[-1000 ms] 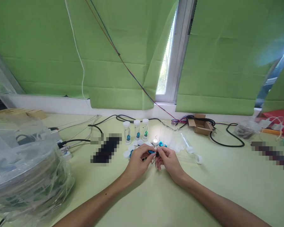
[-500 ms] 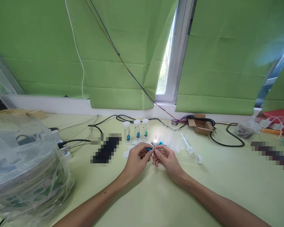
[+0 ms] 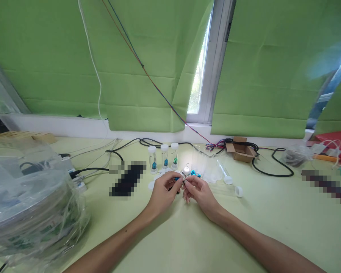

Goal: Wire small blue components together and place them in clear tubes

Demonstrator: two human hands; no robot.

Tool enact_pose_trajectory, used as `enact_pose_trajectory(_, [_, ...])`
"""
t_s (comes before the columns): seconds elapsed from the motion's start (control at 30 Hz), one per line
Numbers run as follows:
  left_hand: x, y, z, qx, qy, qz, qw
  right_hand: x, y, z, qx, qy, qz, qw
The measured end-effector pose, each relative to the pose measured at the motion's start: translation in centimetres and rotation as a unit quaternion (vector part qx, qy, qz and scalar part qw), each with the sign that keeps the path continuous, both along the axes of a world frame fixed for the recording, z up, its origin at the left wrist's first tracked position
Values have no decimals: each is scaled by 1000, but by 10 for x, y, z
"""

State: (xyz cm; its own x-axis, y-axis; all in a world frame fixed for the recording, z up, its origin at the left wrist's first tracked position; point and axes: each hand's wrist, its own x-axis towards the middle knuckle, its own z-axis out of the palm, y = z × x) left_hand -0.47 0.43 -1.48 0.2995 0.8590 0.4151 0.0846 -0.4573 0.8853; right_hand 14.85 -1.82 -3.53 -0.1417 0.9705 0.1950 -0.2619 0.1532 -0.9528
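My left hand [image 3: 162, 193] and my right hand [image 3: 199, 193] meet over the pale green table [image 3: 187, 235], fingers pinched together on a small blue part with thin wire legs [image 3: 178, 179]. Just behind them stand three capped clear vials [image 3: 164, 156], each with a blue or green part inside. More small blue parts [image 3: 194, 173] and loose white caps [image 3: 152, 185] lie around the hands. Empty clear tubes [image 3: 216, 168] lie to the right, with one white cap [image 3: 238, 191] apart from them.
A plastic-wrapped stack [image 3: 28, 204] fills the left edge. Black cables [image 3: 261, 163] and a power strip [image 3: 76, 178] run along the back. A small cardboard box [image 3: 240, 149], a bag [image 3: 297, 155] and a red item [image 3: 338, 144] sit at the back right.
Both hands have shifted slightly away and upward, and the fingertips have closed in tighter on the small blue part. Nothing else has moved.
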Motion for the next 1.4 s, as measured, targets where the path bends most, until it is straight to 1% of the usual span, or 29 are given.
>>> enact_pose_trajectory(0.4, [2,-1,1,-6,7,-1,1000,-2,2,-3,-43,13,32,998])
enact_pose_trajectory(0.7, [1,0,-1,12,2,3,1000,-2,3,-5,-76,69,45,994])
enact_pose_trajectory(0.83, [-1,1,-1,18,-14,-12,1000,-2,3,-3,-96,100,40,990])
enact_pose_trajectory(1.03, [0,1,2,-8,-52,-31,998,-1,3,0,-115,140,2,984])
enact_pose_trajectory(1.17, [2,1,3,-10,-53,-3,999,1,5,-3,-104,144,-30,984])
enact_pose_trajectory(1.3, [2,2,4,-61,-33,25,997,1,5,-5,-83,128,-38,988])
enact_pose_trajectory(1.4, [3,2,4,-97,-18,16,995,-1,4,-5,-65,105,-28,992])
